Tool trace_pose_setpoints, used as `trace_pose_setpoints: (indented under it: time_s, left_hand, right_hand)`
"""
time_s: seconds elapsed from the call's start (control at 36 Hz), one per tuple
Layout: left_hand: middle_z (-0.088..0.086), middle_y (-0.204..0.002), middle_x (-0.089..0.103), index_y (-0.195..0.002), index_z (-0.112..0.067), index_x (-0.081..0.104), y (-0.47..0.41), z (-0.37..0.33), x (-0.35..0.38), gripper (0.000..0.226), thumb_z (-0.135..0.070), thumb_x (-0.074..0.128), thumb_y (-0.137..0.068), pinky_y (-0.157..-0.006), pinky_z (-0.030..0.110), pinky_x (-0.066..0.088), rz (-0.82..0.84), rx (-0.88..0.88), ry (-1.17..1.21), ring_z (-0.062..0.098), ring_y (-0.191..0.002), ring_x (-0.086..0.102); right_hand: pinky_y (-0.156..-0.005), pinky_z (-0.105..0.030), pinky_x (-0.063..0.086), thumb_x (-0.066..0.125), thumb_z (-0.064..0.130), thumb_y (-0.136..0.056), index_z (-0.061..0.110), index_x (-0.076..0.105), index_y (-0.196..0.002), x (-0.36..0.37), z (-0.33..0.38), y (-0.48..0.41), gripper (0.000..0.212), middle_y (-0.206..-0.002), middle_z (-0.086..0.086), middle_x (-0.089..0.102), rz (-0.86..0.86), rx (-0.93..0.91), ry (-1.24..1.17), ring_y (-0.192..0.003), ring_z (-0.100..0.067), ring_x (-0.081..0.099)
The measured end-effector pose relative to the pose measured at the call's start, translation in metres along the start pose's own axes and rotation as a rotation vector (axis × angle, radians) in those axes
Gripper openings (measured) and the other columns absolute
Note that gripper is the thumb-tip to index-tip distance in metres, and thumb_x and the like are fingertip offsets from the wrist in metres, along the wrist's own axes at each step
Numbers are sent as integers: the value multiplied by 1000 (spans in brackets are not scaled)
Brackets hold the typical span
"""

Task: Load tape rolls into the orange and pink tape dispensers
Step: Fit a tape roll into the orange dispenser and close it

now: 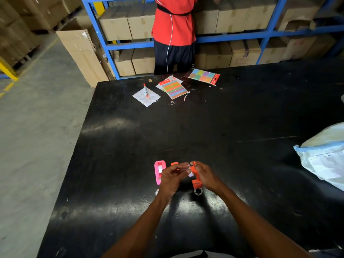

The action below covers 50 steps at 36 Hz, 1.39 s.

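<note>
On the black table (242,118) a pink tape dispenser (159,172) lies flat with a white roll showing inside it. My right hand (205,175) grips an orange tape dispenser (195,176) by its side. My left hand (172,176) pinches something small and whitish at the dispenser's upper end; what it is I cannot make out. A second orange piece (174,164) peeks out behind my left fingers. A clear tape roll (198,191) lies on the table just below the orange dispenser. Another pale roll (156,191) is partly hidden under my left wrist.
Sticky-note packs (173,89) (203,76), a white sheet (146,97) and an orange marker (146,89) lie at the table's far side. A white plastic bag (324,155) sits at the right edge. A person in a red top (174,25) stands at blue shelves of cartons.
</note>
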<state>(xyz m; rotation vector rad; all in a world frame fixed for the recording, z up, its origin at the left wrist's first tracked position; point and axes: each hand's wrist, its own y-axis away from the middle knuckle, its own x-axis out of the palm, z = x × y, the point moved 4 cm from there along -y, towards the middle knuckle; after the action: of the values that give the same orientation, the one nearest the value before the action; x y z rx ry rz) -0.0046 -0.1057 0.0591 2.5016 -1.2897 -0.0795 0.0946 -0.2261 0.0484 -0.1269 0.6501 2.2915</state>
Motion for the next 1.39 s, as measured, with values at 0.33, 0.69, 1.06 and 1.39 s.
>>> trace_pose_setpoints:
  time_s: [0.33, 0.69, 1.06, 1.39]
  left_hand:
    - [12, -106, 74, -99, -8, 64, -4, -4, -4, 39, -6, 87, -68, -94, 43, 57, 32, 102, -115, 27, -103, 71]
    - [11, -103, 74, -104, -2, 60, -5, -9, 3, 43, 2, 84, -69, -86, 28, 58, 52, 141, -151, 20, -101, 71]
    - [14, -105, 73, -106, -4, 59, -12, -2, 14, 44, 4, 83, -70, -81, 23, 57, 64, 109, -124, 18, -100, 71]
    - [3, -87, 73, -94, -15, 69, -57, 4, -30, 13, -8, 74, -85, -67, 18, 56, -158, 48, -197, 7, -76, 72]
  right_hand:
    - [-98, -44, 51, 30, 39, -96, 33, 62, -117, -1, -1, -2, 38, -112, 0, 70, -2, -12, 68, -102, -18, 67]
    - [-95, -44, 52, 32, 32, -99, 26, 66, -106, 2, 1, -3, 35, -101, 0, 73, -10, -81, 14, -95, -15, 69]
    - [-93, -44, 54, 34, 22, -101, 29, 70, -102, 1, -5, -7, 37, -101, -1, 75, -68, -17, -83, -96, -18, 70]
    - [-88, -31, 51, 40, 32, -99, 32, 69, -102, -4, -9, -11, 29, -107, -6, 71, -103, 73, -149, -100, -16, 65]
